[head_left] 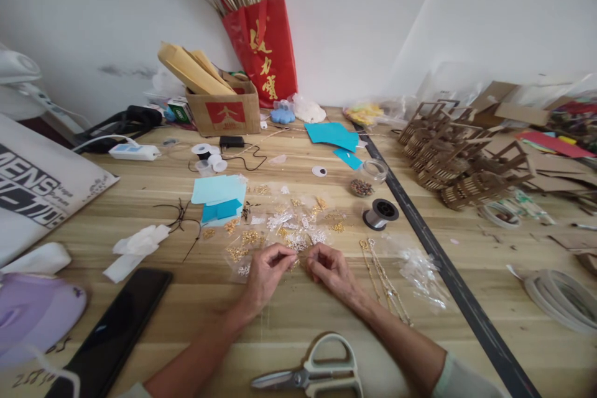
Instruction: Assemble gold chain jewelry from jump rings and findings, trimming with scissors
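Note:
My left hand (271, 270) is closed in a pinch above the wooden table, its fingertips near those of my right hand (330, 268). The right is pinched as well, and whatever lies between the fingers is too small to make out. Just beyond both hands lie small clear bags of gold and silver jewellery findings (298, 239). Gold and silver chains (382, 280) rest to the right of my right hand. A spool of thin wire (380, 215) stands farther back. Scissors (321, 373) with pale handles lie nearer to me, blades pointing left.
A black phone (121, 323) and folded white tissue (135, 249) lie on the left. Light-blue paper sheets (214, 189), a jar of beads (366, 180) and a red bag (268, 50) are farther back. Brown wooden baskets (461, 155) stand right, beyond a dark strip (433, 255).

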The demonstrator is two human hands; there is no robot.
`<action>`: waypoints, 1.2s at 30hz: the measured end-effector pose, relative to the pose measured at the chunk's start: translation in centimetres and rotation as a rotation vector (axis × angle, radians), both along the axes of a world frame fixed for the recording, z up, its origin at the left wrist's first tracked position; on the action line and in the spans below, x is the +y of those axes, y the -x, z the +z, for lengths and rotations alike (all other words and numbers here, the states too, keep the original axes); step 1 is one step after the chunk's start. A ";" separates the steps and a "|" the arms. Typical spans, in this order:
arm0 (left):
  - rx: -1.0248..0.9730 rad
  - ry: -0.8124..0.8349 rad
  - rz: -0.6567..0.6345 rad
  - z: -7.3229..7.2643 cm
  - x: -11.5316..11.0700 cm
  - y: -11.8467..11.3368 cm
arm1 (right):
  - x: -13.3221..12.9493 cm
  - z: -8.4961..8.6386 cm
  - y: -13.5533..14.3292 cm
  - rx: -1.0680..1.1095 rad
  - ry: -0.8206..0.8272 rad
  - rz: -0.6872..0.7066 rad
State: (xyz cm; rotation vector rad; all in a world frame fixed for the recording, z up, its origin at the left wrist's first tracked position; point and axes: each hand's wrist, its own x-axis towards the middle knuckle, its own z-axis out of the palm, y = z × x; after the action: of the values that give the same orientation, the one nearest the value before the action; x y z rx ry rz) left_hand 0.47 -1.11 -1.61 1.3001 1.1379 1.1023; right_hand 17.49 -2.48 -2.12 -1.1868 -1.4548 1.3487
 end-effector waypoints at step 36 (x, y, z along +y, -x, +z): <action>-0.126 0.205 -0.214 -0.3 0.4 0.2 | -1.0 0.4 -0.6 -0.642 -0.856 0.266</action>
State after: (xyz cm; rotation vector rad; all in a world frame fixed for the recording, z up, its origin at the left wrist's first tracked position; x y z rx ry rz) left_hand 0.27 -0.75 -1.92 1.1459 0.9669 0.8737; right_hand 18.09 -3.47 -1.69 -0.8697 -2.3730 0.3416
